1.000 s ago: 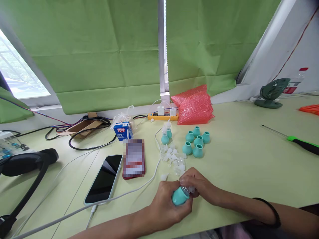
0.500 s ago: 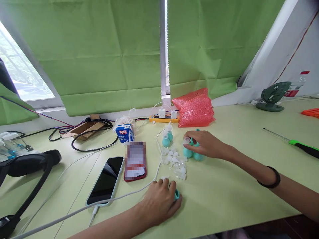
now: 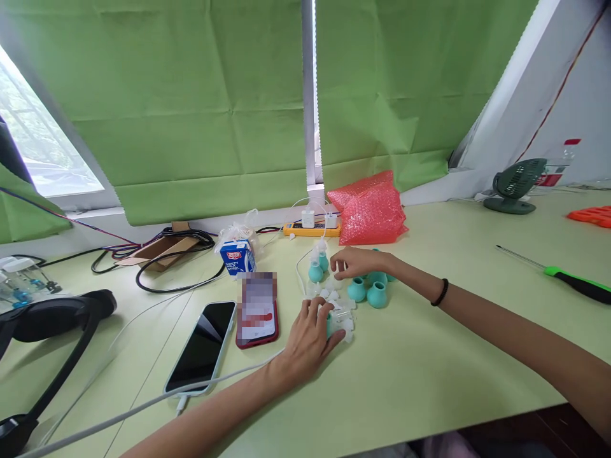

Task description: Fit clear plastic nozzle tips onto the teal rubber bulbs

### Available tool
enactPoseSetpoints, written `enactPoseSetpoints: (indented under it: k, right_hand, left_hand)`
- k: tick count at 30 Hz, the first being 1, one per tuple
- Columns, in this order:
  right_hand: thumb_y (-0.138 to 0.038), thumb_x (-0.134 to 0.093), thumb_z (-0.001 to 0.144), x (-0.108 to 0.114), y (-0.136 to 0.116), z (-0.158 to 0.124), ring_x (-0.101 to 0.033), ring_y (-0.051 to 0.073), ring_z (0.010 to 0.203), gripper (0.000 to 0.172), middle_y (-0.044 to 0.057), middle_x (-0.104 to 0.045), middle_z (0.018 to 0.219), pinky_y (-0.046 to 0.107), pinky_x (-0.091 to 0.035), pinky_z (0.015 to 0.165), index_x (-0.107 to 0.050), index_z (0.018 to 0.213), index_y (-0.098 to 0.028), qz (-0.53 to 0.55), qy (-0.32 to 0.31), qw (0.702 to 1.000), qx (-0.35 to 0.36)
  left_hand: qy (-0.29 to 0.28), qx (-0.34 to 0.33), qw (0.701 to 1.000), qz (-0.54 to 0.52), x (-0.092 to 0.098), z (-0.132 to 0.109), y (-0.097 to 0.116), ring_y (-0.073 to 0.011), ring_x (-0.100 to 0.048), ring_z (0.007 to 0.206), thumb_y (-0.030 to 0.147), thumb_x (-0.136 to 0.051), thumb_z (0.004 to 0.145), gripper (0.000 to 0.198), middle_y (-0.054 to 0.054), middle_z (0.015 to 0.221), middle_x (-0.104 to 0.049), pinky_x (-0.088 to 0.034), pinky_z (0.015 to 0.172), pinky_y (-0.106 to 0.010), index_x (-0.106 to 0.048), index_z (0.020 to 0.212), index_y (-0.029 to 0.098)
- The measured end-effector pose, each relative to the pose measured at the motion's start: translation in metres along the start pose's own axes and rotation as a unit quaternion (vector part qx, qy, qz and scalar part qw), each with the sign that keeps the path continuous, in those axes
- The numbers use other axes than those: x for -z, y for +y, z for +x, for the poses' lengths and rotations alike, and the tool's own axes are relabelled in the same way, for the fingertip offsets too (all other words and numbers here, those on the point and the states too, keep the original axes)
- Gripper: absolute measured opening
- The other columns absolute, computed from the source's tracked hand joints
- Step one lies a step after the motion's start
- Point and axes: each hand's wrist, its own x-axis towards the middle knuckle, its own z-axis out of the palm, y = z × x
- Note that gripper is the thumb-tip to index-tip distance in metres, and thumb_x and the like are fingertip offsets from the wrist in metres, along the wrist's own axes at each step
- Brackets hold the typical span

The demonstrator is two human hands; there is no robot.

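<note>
My left hand [image 3: 310, 337] is curled around a small teal bulb [image 3: 329, 324], which shows only in part between fingers and thumb. It rests at the near edge of a pile of clear and white plastic pieces [image 3: 344, 313]. My right hand [image 3: 358, 261] reaches over the far side of that pile with its fingers bent down and pinched; whatever they grip is too small to make out. Beneath its wrist stand several open-necked teal bulbs [image 3: 377, 295]. Left of its fingertips are two teal bulbs [image 3: 316, 271] with clear tops fitted.
Left of the pile lie a red-cased phone [image 3: 258, 312] and a phone on a cable [image 3: 203, 346]. Behind are a blue milk carton [image 3: 237, 257], a yellow power strip [image 3: 296, 230] and red bubble wrap [image 3: 370, 213]. A screwdriver [image 3: 568, 277] and a fan [image 3: 513, 187] are at right.
My right hand has moved left from the teal bulbs to the plastic pieces, and the clear cup between its fingers no longer shows. My left hand has shifted forward with its bulb.
</note>
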Motion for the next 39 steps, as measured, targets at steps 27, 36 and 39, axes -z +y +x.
enactPoseSetpoints:
  k: [27,36,39]
  right_hand:
    - [-0.034,-0.031,0.085,0.010,-0.082,-0.054,-0.052,0.015,0.073,0.022,0.005,-0.055,0.084,0.025,-0.043,0.061,-0.045,0.089,-0.018,0.213,0.287,0.931,0.071]
    - [-0.037,-0.039,0.082,-0.009,-0.080,-0.110,-0.051,0.016,0.064,0.021,0.002,-0.049,0.065,0.026,-0.043,0.053,-0.038,0.069,-0.021,0.292,0.274,0.916,0.007]
    - [-0.039,-0.039,0.082,-0.014,-0.068,-0.123,-0.051,0.017,0.063,0.021,0.002,-0.049,0.063,0.027,-0.043,0.054,-0.040,0.070,-0.021,0.298,0.279,0.913,-0.006]
  left_hand:
    - [0.133,0.054,0.964,-0.224,0.035,-0.010,0.005,-0.0177,-0.044,0.088,0.021,-0.048,0.078,0.032,-0.008,0.099,-0.041,-0.041,0.076,-0.033,-0.030,0.105,0.020]
    - [-0.076,0.100,0.992,-0.030,0.028,0.011,0.009,-0.0177,-0.055,0.070,0.023,-0.052,0.072,0.029,-0.008,0.092,-0.050,-0.047,0.065,-0.031,-0.053,0.100,0.016]
    - [-0.098,0.082,0.992,0.007,0.030,0.017,0.003,-0.0163,-0.057,0.067,0.017,-0.053,0.069,0.027,-0.008,0.094,-0.050,-0.047,0.063,-0.030,-0.056,0.096,0.016]
